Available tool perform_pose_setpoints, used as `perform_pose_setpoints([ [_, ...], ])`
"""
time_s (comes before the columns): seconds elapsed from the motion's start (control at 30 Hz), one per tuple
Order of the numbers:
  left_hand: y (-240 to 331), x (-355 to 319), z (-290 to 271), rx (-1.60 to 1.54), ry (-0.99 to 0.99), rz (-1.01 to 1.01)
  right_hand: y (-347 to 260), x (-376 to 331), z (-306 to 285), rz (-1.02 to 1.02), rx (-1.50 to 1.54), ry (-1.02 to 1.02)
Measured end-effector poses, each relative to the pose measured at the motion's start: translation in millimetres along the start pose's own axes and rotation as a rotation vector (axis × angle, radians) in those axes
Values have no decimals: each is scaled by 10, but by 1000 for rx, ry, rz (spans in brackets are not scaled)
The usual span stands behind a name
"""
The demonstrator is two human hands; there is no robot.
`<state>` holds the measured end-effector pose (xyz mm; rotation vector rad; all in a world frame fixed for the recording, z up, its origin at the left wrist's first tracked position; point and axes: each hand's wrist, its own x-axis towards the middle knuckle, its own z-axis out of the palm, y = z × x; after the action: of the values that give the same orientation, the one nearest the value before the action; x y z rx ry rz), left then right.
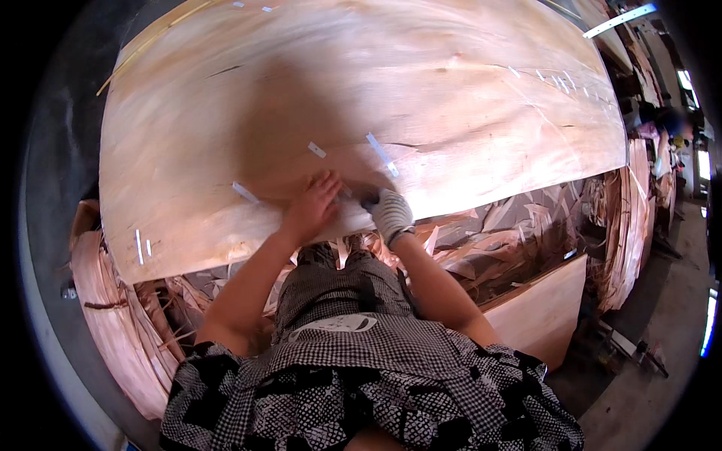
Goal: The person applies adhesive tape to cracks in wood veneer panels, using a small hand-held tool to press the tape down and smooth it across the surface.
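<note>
A broad, pale veneer sheet [466, 113] lies in front of me, with short whitish strips of tape stuck on it in several places. My bare left hand [313, 206] rests on it near the close edge, fingers stretched out and palm down. To its right, my right hand [392, 215] wears a striped white and grey glove with dark fingertips. Its fingers curl down at the sheet, and what they hold, if anything, is hidden. Just ahead of the hands are a small tape piece [317, 149] and a longer tape strip [382, 155]. My shadow darkens the middle of the sheet.
Torn veneer scraps [489, 233] litter the floor below the near edge. Bundled veneer [116, 316] stands at the left, and another stack [630, 225] at the right. A flat board [541, 304] leans at the lower right. A white perforated strip [620, 21] juts in at the top right.
</note>
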<state>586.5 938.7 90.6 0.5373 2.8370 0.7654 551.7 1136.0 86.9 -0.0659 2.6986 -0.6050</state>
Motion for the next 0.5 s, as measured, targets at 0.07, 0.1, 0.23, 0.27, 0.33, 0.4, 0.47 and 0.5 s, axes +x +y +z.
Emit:
perform_pose_setpoints([
  [0.07, -82, -121, -41, -196, 246, -168, 130, -129, -230, 24, 26, -225],
  [0.1, -144, -205, -91, -290, 376, -247, 120, -138, -215, 14, 81, -243],
  [0.23, -187, -1000, -134, -96, 418, -413, -176, 49, 246, -61, 624, -268],
  [0.27, -210, -1348, -62, -61, 351, -509, -343, 80, 317, -42, 772, -319],
  [0.33, -93, -1799, -93, 84, 292, -433, -590, 194, 387, 17, 1060, -428],
  [0.4, -16, -2093, -138, 81, 285, -467, -309, 511, 522, 5, 1134, -394],
  [0.47, -10, -2659, -138, 59, 429, -603, -539, 437, 459, 2, 1028, -499],
  [0.5, -32, -2956, -73, 40, 466, -675, -680, 297, 393, 15, 930, -399],
])
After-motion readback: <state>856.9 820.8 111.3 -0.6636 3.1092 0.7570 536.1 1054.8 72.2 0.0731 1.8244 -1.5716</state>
